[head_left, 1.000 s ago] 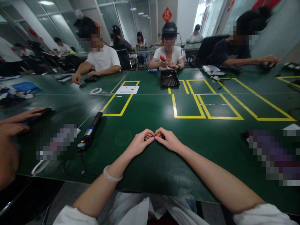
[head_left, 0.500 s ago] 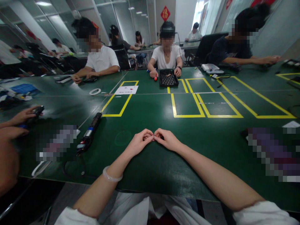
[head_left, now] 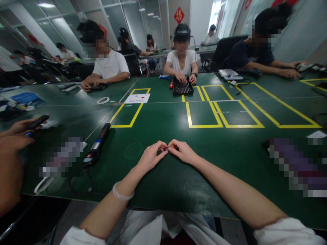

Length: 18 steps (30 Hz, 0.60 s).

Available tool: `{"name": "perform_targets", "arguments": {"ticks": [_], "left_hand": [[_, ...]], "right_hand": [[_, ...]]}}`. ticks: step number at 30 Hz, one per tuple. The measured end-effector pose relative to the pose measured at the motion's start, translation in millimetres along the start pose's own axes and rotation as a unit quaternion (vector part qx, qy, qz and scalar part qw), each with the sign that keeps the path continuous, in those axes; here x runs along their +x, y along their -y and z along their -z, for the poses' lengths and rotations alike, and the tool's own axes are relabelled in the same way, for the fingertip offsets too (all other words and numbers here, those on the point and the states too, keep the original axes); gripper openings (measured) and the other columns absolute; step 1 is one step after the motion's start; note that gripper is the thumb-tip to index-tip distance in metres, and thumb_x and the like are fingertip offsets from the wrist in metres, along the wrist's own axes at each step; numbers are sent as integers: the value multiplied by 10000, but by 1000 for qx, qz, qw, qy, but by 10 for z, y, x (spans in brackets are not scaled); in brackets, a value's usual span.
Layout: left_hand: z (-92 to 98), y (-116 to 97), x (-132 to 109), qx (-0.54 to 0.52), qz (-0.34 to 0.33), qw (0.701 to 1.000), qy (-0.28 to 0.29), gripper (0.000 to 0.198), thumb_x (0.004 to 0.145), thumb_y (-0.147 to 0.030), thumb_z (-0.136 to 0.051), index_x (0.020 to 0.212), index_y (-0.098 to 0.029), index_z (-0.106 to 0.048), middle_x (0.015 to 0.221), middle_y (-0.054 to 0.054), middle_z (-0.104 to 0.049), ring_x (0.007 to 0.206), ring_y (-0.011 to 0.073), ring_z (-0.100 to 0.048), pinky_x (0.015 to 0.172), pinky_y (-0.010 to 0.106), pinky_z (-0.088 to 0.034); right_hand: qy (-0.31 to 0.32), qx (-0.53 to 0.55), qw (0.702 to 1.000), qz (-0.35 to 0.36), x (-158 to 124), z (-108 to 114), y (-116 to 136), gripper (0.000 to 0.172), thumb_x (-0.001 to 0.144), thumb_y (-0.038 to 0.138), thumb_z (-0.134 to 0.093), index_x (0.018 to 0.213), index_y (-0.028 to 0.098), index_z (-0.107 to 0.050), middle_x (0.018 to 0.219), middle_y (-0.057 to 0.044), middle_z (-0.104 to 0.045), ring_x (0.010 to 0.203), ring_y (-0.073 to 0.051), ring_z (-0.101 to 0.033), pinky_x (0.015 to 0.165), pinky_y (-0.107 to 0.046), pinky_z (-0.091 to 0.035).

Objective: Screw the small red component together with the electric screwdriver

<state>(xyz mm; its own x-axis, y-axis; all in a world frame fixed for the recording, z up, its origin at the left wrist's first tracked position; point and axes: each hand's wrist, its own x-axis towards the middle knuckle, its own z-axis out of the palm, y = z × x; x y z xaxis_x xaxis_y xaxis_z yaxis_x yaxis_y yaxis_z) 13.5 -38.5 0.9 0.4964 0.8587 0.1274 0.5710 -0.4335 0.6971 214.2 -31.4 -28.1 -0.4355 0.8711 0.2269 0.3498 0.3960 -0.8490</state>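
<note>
Just above the green table my left hand [head_left: 152, 155] and my right hand [head_left: 182, 151] meet, fingertips to fingertips. Between them is a tiny piece with a red spot [head_left: 166, 148], too small to name. The left thumb and fingers pinch it from one side. On the other side the right thumb and forefinger close at the same spot, and whatever they hold is mostly hidden. A pale bangle [head_left: 122, 193] circles my left wrist.
A corded electric screwdriver [head_left: 98, 143] lies left of my hands. Yellow tape outlines [head_left: 205, 126] mark the green table [head_left: 158, 183]. Opposite, a person reaches into a black tray [head_left: 183, 91]. A white card [head_left: 138, 98] and a tape roll [head_left: 103, 100] lie further back.
My left fingers have opened slightly, and red now shows between them. Across the table, the person's hand has moved from beside the black tray into it.
</note>
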Motion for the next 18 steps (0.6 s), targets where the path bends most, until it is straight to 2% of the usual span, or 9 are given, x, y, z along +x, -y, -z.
{"name": "perform_targets", "arguments": {"ticks": [3, 7, 12, 18], "left_hand": [[-1, -1, -5, 14, 3, 1000, -3, 212, 905, -381, -518, 1023, -223, -597, 946, 30, -674, 894, 174, -646, 833, 300, -490], [5, 8, 0, -6, 7, 1000, -12, 213, 905, -380, -526, 1025, -220, -598, 972, 27, -685, 908, 172, -658, 855, 295, -495], [20, 4, 1, -10, 9, 1000, -10, 212, 908, -365, -524, 1045, -219, -594, 986, 27, -686, 923, 172, -662, 867, 296, -499], [24, -2, 4, -15, 10, 1000, -12, 207, 904, -361, -526, 1039, -222, -601, 997, 30, -688, 933, 176, -665, 880, 303, -505]], "right_hand": [[0, 27, 1000, 2, -2, -3, -6, 130, 918, 296, -533, 947, 175, -570, 777, 0, -637, 695, -123, -581, 659, -234, -431], [10, 75, 997, 27, -4, -23, -15, 241, 856, 276, -612, 1056, 185, -512, 812, 7, -626, 704, -118, -584, 681, -240, -461], [7, 61, 997, 39, -1, -33, -26, 135, 854, 206, -572, 978, 190, -521, 819, 3, -623, 717, -114, -578, 694, -241, -466], [8, 60, 998, 36, 2, -35, -53, 134, 862, 213, -567, 988, 194, -525, 828, 2, -625, 717, -115, -581, 691, -243, -469]]}}
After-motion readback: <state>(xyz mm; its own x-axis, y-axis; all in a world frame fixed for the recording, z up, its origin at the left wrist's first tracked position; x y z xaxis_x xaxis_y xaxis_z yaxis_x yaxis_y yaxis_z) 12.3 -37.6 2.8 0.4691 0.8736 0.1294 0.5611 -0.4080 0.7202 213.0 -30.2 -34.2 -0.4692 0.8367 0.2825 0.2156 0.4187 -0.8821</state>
